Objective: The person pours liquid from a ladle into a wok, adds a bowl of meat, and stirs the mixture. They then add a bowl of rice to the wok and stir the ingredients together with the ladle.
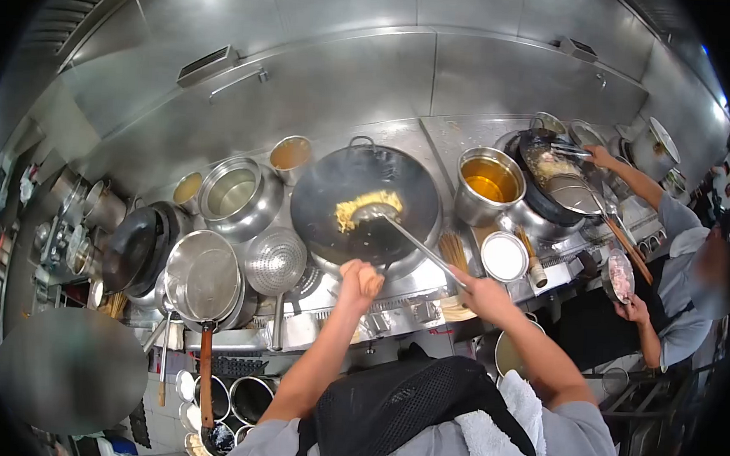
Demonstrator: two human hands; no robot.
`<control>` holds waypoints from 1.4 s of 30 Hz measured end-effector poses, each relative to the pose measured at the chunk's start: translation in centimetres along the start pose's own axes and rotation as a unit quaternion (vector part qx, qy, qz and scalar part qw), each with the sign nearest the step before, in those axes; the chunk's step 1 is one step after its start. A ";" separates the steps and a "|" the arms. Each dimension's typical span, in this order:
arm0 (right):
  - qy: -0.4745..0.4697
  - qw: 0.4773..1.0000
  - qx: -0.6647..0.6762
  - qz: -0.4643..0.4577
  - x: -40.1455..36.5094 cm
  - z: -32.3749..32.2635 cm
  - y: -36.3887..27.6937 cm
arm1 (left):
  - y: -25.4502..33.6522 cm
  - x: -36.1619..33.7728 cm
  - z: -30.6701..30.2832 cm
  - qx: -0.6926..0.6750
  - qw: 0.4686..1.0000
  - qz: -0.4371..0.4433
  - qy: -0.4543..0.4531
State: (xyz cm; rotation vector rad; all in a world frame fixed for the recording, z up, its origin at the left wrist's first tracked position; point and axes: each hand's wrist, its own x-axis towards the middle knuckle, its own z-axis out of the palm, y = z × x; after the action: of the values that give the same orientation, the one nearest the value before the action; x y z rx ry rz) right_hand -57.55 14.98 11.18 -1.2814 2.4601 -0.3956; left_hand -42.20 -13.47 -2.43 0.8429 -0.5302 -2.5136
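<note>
A large black wok stands on the stove in front of me, with yellow food near its middle. My right hand is closed round the handle of a metal ladle, whose bowl rests in the yellow food. At the wok's near edge, my left hand is closed around a light-brown cloth or grip by the wok's handle; its exact form is hard to make out.
Left of the wok are a steel pot, a perforated skimmer and a wood-handled strainer. A pot of amber liquid stands to the right. Further right, a co-worker tends another wok, holding a bowl.
</note>
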 end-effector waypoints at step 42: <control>0.113 0.992 0.038 -0.040 9.3 8.2 1.4 | 2.3 2.3 -3.8 0.066 0.991 -0.075 -0.089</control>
State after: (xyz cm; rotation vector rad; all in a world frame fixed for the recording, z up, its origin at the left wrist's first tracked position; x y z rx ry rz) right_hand -60.14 7.30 1.61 -1.3728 2.5527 -0.6836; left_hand -40.80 -17.35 -5.26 0.7324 -0.7250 -2.7330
